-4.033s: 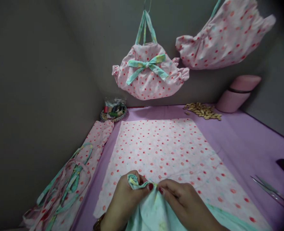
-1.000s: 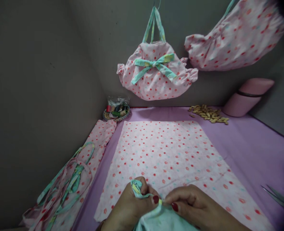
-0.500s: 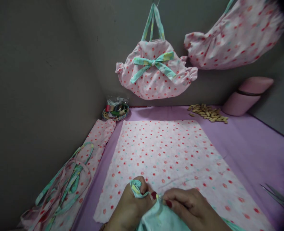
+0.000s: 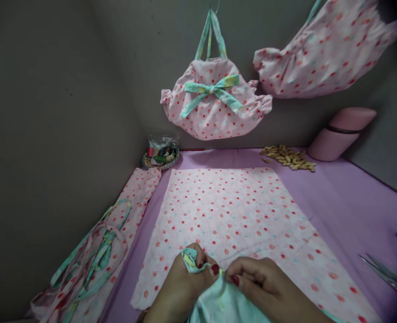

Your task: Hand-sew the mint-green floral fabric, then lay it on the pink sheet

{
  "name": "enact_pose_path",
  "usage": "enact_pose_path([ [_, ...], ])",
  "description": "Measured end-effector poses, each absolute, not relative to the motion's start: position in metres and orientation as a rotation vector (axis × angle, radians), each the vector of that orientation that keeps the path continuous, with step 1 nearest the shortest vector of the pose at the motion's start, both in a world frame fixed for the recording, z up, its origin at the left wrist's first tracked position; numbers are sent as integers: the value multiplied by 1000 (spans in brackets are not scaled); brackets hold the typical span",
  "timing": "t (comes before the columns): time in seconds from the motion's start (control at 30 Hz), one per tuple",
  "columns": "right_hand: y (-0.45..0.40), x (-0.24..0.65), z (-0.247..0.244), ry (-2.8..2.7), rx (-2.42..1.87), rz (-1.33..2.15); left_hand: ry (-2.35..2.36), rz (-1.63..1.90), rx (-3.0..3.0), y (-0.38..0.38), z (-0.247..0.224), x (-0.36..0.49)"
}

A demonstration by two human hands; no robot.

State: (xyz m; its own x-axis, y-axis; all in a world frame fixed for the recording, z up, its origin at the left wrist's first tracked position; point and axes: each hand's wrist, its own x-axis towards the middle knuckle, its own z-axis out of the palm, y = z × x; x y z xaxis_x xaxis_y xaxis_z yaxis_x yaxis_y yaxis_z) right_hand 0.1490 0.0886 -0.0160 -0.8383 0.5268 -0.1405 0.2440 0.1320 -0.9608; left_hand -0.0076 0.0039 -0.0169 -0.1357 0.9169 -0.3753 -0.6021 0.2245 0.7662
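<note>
The table (image 4: 346,202) carries the sheet (image 4: 218,206) – pink, red-dotted, lying flat. Over the sheet's far end hangs a bag (image 4: 215,116) with a green bow (image 4: 212,89), and up to the right of it, cut off by the frame, a second bag (image 4: 333,49). Left of the sheet lies a folded piece (image 4: 136,193) with ties (image 4: 101,251) heaped on it. Over the sheet's near edge are the left hand (image 4: 188,285) and right hand (image 4: 269,282), the green cloth (image 4: 228,300) held between them and hanging towards the wearer. Beyond the sheet's far right corner are a bottle (image 4: 339,137) and peanuts (image 4: 289,158); scissors (image 4: 383,272) lie to its right, a basket (image 4: 166,166) past its far left corner.

Both hands' fingers are clamped on the green cloth's top edge, the two pinches just beside each other. The right thumb sits closer to the left one than a second ago – probably the same short stretch is being worked. Whether the right pinch also holds something thin, I can't tell
</note>
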Motion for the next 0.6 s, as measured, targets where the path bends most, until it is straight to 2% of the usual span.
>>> enact_pose_path([
  [0.3, 84, 147, -18, -2187, -790, 1690, 1042, 1374, 471, 5, -16, -6],
  [0.6, 86, 150, -21, -2584, -747, 1271, 1285, 1298, 679, 6, -9, -1],
])
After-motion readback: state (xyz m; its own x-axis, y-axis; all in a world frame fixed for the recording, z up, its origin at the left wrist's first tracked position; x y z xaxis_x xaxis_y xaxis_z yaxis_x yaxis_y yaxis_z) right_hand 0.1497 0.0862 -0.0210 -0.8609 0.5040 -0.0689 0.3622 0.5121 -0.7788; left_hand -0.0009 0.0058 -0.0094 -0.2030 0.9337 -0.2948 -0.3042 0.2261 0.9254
